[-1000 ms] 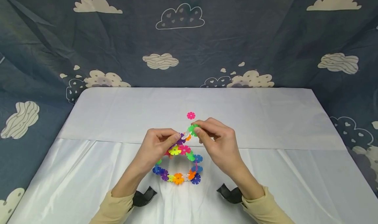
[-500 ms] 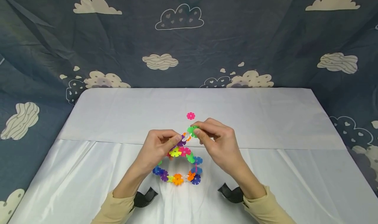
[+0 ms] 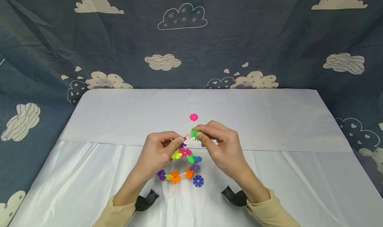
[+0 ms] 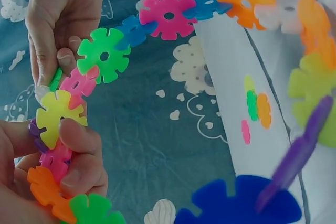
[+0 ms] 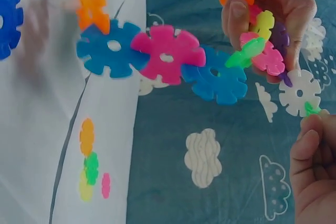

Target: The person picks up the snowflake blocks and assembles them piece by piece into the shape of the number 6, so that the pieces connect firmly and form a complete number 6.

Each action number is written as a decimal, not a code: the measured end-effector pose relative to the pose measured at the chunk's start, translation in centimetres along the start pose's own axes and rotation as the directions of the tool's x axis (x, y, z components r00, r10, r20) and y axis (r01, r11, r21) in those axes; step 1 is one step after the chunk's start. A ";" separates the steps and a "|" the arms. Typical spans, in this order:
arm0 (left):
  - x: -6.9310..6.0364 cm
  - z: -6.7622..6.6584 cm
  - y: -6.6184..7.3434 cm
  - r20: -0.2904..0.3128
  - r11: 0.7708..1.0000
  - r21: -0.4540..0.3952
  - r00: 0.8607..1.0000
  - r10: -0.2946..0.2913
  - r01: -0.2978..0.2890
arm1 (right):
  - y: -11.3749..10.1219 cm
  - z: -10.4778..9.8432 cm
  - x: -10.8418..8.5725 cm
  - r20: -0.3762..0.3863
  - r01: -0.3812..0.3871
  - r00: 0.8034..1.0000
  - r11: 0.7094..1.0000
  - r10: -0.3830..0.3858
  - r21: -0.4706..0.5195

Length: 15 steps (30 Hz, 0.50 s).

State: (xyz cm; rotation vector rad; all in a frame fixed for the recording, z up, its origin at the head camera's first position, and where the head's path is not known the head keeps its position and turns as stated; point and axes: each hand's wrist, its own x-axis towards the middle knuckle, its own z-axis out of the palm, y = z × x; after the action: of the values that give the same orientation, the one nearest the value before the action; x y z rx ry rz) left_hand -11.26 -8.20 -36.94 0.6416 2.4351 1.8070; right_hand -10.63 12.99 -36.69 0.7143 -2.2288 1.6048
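Observation:
My left hand grips a chain of slotted snowflake discs near its end, thumb and fingers around a purple disc. A white disc joins this end. My right hand pinches a green disc by its edge, right at the white one. In the right wrist view, the green disc meets the white disc's rim; how deep their slots engage cannot be told. From my left hand the rest of the chain curves down in a loop, with a pink disc and an orange disc in it.
On the white tabletop a loose pink disc lies beyond my hands. Near it are loose green, orange and yellow discs. A dark blue disc lies closer to me, beside the loop.
The hanging loop has shifted slightly up and left, and the dark blue disc now shows apart from it. The green disc and my left hand have moved only a little.

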 end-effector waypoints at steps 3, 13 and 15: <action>-0.1 0.0 0.3 -0.017 0.999 0.027 1.000 0.023 -0.022 | 0.0 0.1 -0.1 -0.012 0.018 1.000 1.000 -0.017 0.019; 0.1 0.0 0.2 -0.004 1.000 -0.004 1.000 -0.009 0.009 | 0.1 0.0 0.0 -0.009 -0.028 1.000 0.998 0.028 0.062; 0.0 0.0 0.3 -0.003 1.000 -0.010 1.000 -0.023 0.023 | 0.2 0.0 -0.1 -0.010 -0.072 0.997 0.993 0.074 0.090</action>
State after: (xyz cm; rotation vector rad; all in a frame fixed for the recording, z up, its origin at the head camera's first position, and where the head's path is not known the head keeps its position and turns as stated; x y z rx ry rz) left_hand -11.21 -8.15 -36.70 0.6076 2.4240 1.8115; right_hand -10.65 13.03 -36.87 0.6496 -2.2094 1.7482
